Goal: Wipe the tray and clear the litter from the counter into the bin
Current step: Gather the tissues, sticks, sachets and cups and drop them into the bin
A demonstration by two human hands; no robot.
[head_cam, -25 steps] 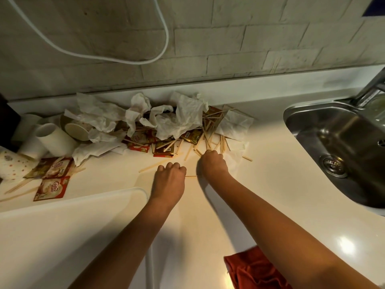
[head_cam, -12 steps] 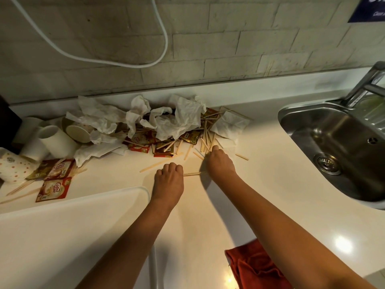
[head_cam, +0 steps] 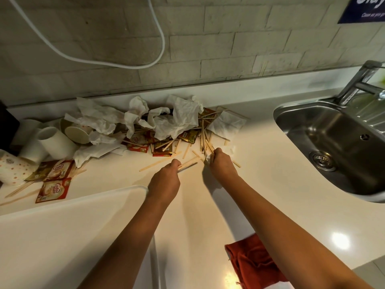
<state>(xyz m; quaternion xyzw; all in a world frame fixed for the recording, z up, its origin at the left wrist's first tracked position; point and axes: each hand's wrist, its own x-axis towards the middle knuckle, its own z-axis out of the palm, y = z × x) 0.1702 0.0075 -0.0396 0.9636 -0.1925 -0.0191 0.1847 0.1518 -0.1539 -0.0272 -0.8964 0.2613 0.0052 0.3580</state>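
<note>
Both hands, left [head_cam: 166, 180] and right [head_cam: 221, 163], clutch thin flat wooden stirrers [head_cam: 188, 163] beside crumpled tissues [head_cam: 181, 119].

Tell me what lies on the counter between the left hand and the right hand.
In the head view, loose wooden stir sticks lie on the white counter between the left hand and the right hand; the left hand grips the ends of some.

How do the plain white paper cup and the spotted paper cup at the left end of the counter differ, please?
The plain white paper cup is unprinted and lies on its side beside the crumpled tissues, with its open mouth showing. The spotted paper cup carries orange dots, sits nearer the left edge of the view and is partly cut off, and its mouth is not visible. Both are tipped over among the litter, and neither hand touches them.
</note>
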